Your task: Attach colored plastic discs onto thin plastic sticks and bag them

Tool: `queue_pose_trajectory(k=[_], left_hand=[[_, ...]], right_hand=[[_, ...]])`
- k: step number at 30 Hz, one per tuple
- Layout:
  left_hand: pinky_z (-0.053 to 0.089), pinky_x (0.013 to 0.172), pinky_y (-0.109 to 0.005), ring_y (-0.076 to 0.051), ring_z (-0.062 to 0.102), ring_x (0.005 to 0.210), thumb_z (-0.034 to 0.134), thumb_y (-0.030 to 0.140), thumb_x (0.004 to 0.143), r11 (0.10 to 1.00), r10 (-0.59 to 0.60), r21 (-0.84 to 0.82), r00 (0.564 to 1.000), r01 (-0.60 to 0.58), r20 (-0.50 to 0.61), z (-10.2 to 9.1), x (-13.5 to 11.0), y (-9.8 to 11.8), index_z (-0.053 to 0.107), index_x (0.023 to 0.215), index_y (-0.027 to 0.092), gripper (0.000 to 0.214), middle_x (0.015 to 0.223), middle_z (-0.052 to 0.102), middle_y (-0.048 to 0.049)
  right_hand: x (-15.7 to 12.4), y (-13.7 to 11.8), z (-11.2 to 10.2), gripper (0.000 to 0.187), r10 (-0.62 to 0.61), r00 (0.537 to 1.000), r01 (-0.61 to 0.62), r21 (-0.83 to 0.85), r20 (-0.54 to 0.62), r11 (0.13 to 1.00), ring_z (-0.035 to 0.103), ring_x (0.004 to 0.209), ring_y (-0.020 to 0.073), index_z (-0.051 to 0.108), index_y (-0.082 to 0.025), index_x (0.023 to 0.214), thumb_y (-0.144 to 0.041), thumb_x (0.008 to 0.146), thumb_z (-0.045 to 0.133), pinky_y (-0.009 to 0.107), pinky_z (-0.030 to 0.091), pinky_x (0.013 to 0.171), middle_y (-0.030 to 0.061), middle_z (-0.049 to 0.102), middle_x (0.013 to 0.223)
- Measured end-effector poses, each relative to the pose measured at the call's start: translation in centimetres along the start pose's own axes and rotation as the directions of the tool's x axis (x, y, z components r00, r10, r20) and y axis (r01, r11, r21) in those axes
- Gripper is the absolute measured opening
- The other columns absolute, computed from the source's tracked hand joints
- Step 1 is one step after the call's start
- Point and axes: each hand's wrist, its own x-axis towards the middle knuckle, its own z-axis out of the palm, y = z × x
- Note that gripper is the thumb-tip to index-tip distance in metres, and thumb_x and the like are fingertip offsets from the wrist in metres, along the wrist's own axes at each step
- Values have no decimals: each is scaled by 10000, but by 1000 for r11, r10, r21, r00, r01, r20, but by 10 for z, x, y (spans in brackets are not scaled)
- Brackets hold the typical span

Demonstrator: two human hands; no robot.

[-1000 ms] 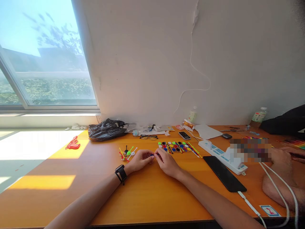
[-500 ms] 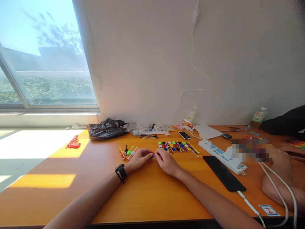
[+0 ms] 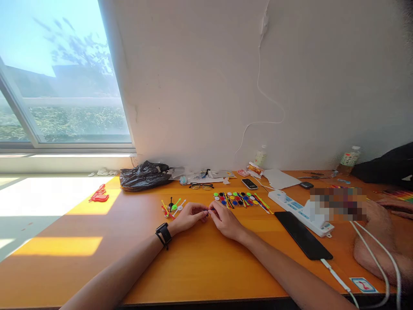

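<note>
My left hand (image 3: 189, 217), with a black watch on its wrist, and my right hand (image 3: 226, 220) meet fingertip to fingertip on the orange table (image 3: 206, 267). Both are pinched shut around a tiny piece between them; it is too small to name. Just behind my right hand lies a cluster of small coloured discs and thin sticks (image 3: 240, 199). A few assembled stick-and-disc pieces (image 3: 172, 207) lie behind my left hand.
A black phone (image 3: 303, 234) on a white cable and a white power strip (image 3: 301, 211) lie to the right. Another person's arm (image 3: 380, 241) rests at the far right. A black bag (image 3: 143, 175), glasses (image 3: 201, 185), a small phone (image 3: 250, 183) and bottles line the wall.
My fingertips have closed tighter together; the small blue bit seen between them earlier is now hidden. The other person's arm at the right has shifted slightly.
</note>
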Motion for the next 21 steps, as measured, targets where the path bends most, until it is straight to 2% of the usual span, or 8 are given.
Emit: queue_pose_trajectory(k=[9, 21], left_hand=[[522, 811, -311, -232, 683, 858, 673, 492, 939, 1000, 22, 4, 1000, -22, 13, 1, -2, 3, 812, 998, 137, 385, 963, 793, -107], [538, 880, -351, -258, 709, 933, 659, 518, 958, 999, 35, 16, 999, -35, 26, 1, -1, -5, 809, 1084, 137, 429, 1074, 802, -127]], right_hand=[[-1, -3, -1, 162, -6, 1000, 6, -11, -2, 1000, 566, 844, 198, 550, -231, 955, -237, 1069, 435, 328, 431, 783, 38, 623, 941], [-2, -1, 0, 137, 18, 1000, -18, -49, 17, 999, 591, 833, 195, 569, -225, 947, -222, 1045, 473, 310, 433, 773, 40, 652, 919]])
